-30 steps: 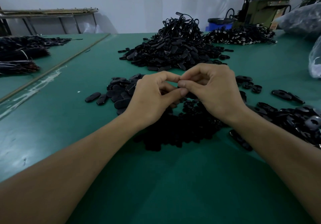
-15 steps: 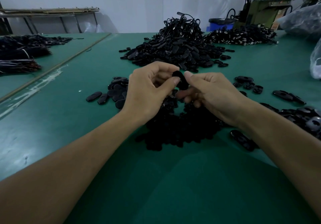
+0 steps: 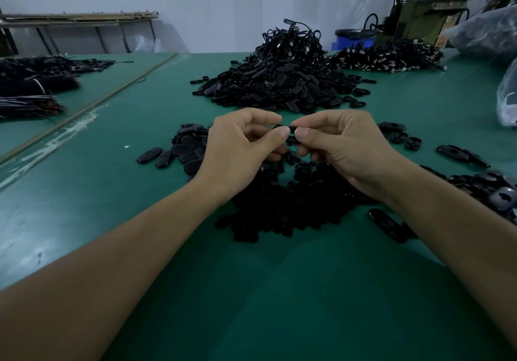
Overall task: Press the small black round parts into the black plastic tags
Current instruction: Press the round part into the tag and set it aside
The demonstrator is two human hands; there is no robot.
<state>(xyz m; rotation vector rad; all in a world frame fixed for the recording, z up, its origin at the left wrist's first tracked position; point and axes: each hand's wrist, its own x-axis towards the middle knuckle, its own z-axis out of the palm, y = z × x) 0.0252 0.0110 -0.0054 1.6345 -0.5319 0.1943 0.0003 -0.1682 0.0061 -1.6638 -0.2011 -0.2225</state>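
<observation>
pinching one black tag (image 3: 291, 133), an end each, in left hand (image 3: 240, 148) and right hand (image 3: 344, 143) above the heap of round parts (image 3: 293, 206), apparently bracing it for pressing a part in.

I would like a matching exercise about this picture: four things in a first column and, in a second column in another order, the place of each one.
Things
1. black tag
2. tall pile of corded tags
3. blue tub
4. metal rack

Places
A. far left, at the back
B. pinched between the left hand and the right hand
C. on the green table, beyond the hands
D. right of centre at the back, next to the machine

Pairs: 1-B, 2-C, 3-D, 4-A
</observation>
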